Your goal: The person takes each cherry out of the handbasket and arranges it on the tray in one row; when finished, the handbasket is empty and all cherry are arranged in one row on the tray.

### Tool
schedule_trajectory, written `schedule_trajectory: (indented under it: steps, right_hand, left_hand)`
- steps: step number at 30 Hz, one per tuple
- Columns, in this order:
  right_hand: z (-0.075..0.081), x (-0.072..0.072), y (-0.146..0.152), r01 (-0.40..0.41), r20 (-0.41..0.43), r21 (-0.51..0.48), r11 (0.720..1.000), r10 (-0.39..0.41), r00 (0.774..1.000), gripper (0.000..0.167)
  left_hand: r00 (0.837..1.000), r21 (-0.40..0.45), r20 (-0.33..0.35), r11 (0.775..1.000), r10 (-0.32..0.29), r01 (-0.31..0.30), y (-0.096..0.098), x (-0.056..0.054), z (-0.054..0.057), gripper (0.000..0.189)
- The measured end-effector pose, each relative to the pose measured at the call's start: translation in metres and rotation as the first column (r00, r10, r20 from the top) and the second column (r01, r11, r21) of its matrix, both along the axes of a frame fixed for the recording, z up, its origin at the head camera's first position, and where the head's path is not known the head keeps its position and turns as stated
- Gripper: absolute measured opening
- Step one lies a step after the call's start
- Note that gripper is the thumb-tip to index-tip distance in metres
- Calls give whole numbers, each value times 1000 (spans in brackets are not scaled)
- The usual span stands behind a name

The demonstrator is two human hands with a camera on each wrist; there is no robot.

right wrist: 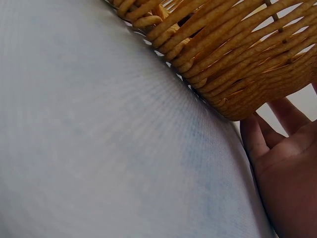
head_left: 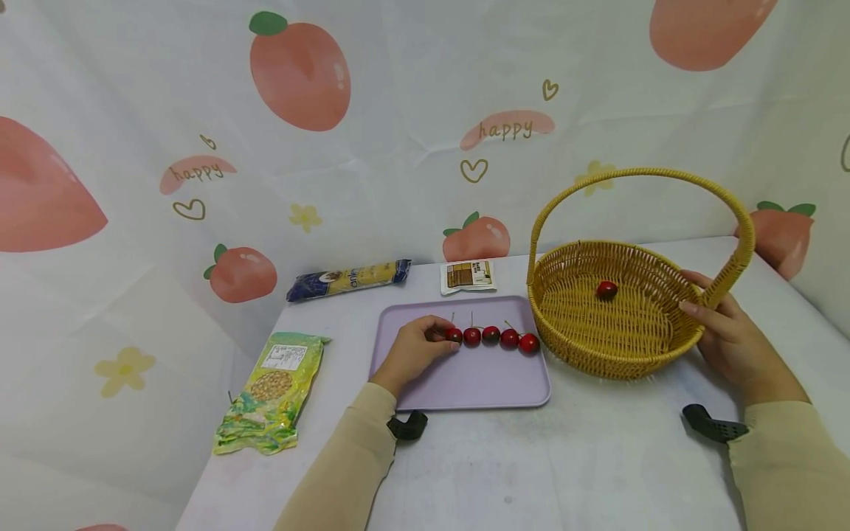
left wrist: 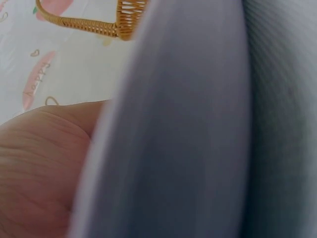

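Observation:
My left hand (head_left: 418, 349) is over a lilac tray (head_left: 478, 387), its thumb and fingers pinching the leftmost cherry (head_left: 454, 335) of a row of several. The other dark red cherries, one of them the rightmost cherry (head_left: 529, 344), lie side by side on the tray, some with stems. To the right, a woven basket (head_left: 598, 361) with a tall hoop handle stands on the table with a single cherry (head_left: 606, 290) inside. My right hand (head_left: 730, 339) holds the basket's right rim by the handle's foot, thumb over the rim. In the right wrist view its fingers are at the wicker underside (right wrist: 237, 69).
A green and yellow bag (head_left: 268, 394) lies left of the tray. Behind the tray are a long blue and yellow packet (head_left: 348, 279) and a small white packet (head_left: 468, 276). A fruit-printed cloth (head_left: 392, 184) hangs along the table's back edge.

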State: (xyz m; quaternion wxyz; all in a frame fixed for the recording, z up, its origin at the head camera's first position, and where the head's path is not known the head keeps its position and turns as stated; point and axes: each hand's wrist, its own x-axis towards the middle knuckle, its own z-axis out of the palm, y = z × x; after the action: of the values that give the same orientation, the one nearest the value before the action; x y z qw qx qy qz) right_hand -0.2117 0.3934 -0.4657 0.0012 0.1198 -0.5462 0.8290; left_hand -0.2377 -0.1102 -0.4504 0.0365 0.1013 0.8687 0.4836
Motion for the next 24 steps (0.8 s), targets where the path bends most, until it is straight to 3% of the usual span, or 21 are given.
schedule_trajectory:
  steps: [24]
  right_hand:
    - [1, 1, 0, 5, 6, 18, 1000, -5, 1000, 53]
  left_hand:
    - [1000, 22, 0, 1000, 11, -11, -2, -1, -3, 27]
